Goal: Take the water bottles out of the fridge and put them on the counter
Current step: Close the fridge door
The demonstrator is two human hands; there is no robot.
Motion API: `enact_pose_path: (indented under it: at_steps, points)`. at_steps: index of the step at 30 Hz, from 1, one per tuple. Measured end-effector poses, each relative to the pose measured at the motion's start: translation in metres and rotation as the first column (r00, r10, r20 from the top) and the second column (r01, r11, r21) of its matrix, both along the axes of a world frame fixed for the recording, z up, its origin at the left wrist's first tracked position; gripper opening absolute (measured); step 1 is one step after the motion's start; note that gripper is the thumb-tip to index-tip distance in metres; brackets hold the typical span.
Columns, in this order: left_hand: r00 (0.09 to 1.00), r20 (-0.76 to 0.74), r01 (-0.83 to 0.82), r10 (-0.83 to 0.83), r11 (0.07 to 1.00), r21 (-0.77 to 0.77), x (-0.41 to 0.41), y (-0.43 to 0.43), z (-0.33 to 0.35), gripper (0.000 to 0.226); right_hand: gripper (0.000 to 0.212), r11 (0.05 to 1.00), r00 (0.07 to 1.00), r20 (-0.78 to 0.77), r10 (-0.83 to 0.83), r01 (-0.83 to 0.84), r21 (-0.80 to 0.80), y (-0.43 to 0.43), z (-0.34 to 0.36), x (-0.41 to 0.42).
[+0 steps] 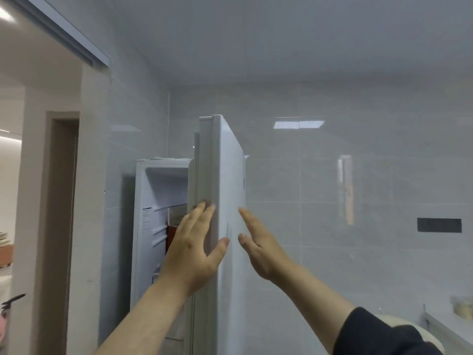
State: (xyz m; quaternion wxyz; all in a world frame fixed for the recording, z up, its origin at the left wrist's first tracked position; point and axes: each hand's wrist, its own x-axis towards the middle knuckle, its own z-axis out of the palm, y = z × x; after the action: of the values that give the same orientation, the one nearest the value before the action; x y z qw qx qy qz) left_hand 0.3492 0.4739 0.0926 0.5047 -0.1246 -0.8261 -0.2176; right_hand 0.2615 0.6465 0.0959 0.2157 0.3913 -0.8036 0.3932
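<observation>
A white fridge (146, 213) stands in the corner with its tall door (227, 180) swung partly open toward me. My left hand (197, 244) lies flat on the door's edge, fingers spread, thumb on the outer face. Just right of it, my right hand (258, 244) is held with its fingers straight against the door's outer face. Neither hand holds anything. Inside the fridge I see white shelf rails and something red (171, 235). No water bottles are visible from here.
Grey tiled walls surround the fridge. A doorway (61, 201) opens to the left. At the lower right are a counter edge (445, 329) with a blurred yellowish item (463, 307) and a dark wall socket (439, 224).
</observation>
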Motion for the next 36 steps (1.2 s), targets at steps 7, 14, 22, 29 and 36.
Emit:
enact_pose_path:
  at_steps: [7,14,22,29,36]
  points:
    - [0.975,0.012,-0.222,0.223,0.974,-0.031,-0.022,-0.088,-0.013,0.113,0.07,0.985,0.99,-0.118,-0.081,0.098,0.144,-0.098,-0.007,-0.061]
    - [0.905,-0.09,-0.425,0.415,0.89,-0.167,-0.05,-0.145,-0.006,0.127,0.081,0.975,0.946,-0.305,-0.111,0.163,0.151,-0.176,-0.015,-0.098]
    - [0.791,-0.122,-0.611,0.6,0.757,-0.234,-0.096,-0.212,-0.004,0.119,0.085,0.946,0.904,-0.385,-0.188,0.273,0.178,-0.213,-0.006,-0.152]
    - [0.729,-0.132,-0.684,0.672,0.708,-0.174,-0.137,-0.262,-0.003,0.108,0.084,0.935,0.851,-0.492,-0.186,0.307,0.177,-0.227,-0.001,-0.205]
    - [0.696,-0.211,-0.716,0.686,0.643,-0.27,-0.18,-0.293,-0.005,0.09,0.081,0.96,0.779,-0.609,-0.147,0.261,0.102,-0.248,-0.001,-0.246]
